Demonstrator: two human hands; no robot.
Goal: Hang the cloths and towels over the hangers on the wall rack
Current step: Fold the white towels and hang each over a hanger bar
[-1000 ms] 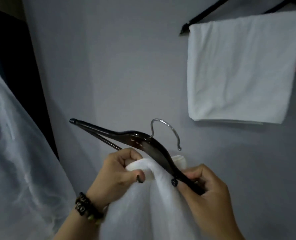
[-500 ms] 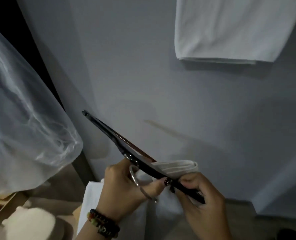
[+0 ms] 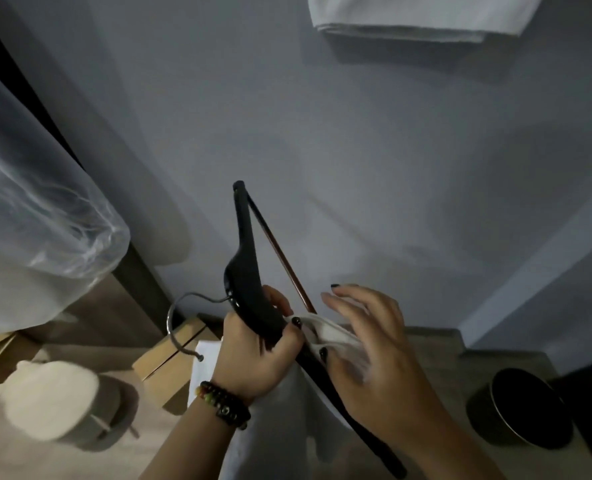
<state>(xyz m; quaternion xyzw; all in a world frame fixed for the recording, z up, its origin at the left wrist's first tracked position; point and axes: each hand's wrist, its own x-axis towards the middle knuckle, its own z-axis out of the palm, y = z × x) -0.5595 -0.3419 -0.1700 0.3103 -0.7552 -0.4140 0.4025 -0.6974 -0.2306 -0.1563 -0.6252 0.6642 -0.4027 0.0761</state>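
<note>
Low at the right a round dark bin stands on the floor; its inside is black and nothing can be made out in it. At the left hangs a clear plastic bag, creased and cloudy, its contents not readable. Below it sit pale wooden boxes and a cream, rounded object on a grey base — too blurred to name more closely.

The dark coat hanger is held in front of the grey wall, tipped nearly on end: one shoulder tip points up, the other runs down to the lower right past the wrists. Its thin reddish-brown crossbar slants from the top tip down toward the hands, and its metal hook curves out to the left. The left hand, a beaded bracelet at its wrist, is wrapped tight round the hanger's thick middle. A white cloth is bunched at the crossbar between the two hands and falls away below them in a pale fold. The right hand has its upper fingers spread loosely, while the thumb presses into the bunched cloth — a light pinch on the fabric.

At the top edge the lower hem of a folded white towel hangs against the wall, well apart from the hanger.
</note>
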